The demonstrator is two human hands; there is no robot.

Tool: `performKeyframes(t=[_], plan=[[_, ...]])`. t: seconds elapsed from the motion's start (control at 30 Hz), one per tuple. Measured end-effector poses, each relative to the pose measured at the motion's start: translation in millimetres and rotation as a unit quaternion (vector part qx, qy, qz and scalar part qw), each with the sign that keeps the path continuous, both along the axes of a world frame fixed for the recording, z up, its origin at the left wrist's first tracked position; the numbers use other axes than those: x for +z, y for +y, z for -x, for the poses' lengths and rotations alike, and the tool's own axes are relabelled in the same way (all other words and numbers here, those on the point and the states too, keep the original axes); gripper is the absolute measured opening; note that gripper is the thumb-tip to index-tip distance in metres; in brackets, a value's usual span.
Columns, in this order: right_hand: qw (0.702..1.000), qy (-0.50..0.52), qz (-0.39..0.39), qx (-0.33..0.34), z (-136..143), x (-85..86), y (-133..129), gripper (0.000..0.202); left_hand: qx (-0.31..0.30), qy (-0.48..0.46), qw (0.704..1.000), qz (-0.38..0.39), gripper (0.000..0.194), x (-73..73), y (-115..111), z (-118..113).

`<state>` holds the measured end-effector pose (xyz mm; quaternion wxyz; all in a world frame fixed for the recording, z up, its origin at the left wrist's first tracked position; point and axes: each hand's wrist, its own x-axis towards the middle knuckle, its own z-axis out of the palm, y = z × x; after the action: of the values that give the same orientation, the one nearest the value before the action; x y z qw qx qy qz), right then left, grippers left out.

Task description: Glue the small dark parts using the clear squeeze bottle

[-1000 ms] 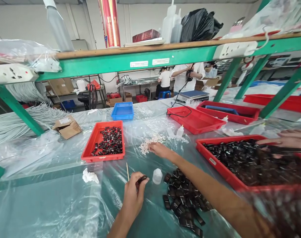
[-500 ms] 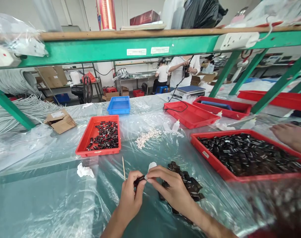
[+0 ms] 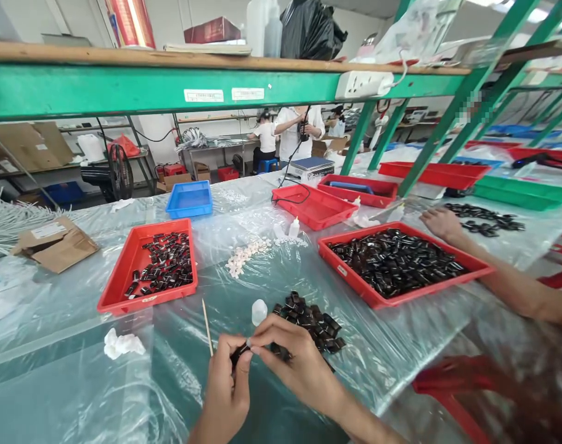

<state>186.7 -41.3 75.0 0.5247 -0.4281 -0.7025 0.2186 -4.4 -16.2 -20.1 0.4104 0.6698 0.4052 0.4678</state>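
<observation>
Black part (image 3: 241, 353) gripped by my left hand (image 3: 226, 385), pale piece (image 3: 248, 342) at its end pinched by my right hand (image 3: 296, 356), dark pile (image 3: 309, 317) nearby

White walls (image 3: 167, 24), green shelving frame (image 3: 146, 89)

A wooden board (image 3: 77, 55) tops the frame above a plastic-covered workbench (image 3: 77, 401). Beyond are a black electric fan (image 3: 118, 174), a worktable (image 3: 220, 143) and a blue stool (image 3: 267, 165); ceiling lights (image 3: 540, 15) glow at upper right.

Left hand (image 3: 228, 376): upright, fingers curled, pinching
Right hand (image 3: 297, 361): pointing leftward, also pinching
Fingertips (image 3: 257, 351): both hands' close together
Right forearm (image 3: 362, 420): slanting up and left from the view's bottom edge
</observation>
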Motion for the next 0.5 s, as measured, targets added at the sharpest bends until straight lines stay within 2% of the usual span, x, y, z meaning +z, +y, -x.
performKeyframes(t=[0.1, 0.23, 0.3, 0.37, 0.43, 0.5], plan=[[1.000, -0.021, 0.001, 0.006, 5.1, -0.7, -8.9, 0.033, 0.007, -0.002, 1.000, -0.011, 0.020, -1.3, -2.9, 0.5], [0.999, -0.011, -0.045, -0.012, 15.5, -4.7, -15.5, 0.046, 0.039, 0.001, 0.999, -0.020, 0.019, -0.2, -1.6, 4.8], [0.999, -0.013, -0.031, 0.008, 15.8, -2.6, -16.1, 0.054, 0.045, 0.006, 0.999, -0.020, 0.018, 2.8, 0.5, 7.8], [0.997, -0.031, 0.004, 0.066, 7.4, 0.5, -12.7, 0.062, 0.041, 0.010, 0.999, -0.006, 0.020, 6.8, 2.7, 10.2], [0.993, -0.040, 0.031, 0.109, -11.9, -0.4, -0.9, 0.060, 0.042, 0.022, 0.999, 0.021, 0.022, 10.4, 5.1, 11.6], [0.996, -0.026, 0.037, 0.083, -41.0, -8.2, 23.2, 0.043, 0.063, 0.040, 0.996, 0.043, 0.025, 12.2, 8.2, 12.1]])
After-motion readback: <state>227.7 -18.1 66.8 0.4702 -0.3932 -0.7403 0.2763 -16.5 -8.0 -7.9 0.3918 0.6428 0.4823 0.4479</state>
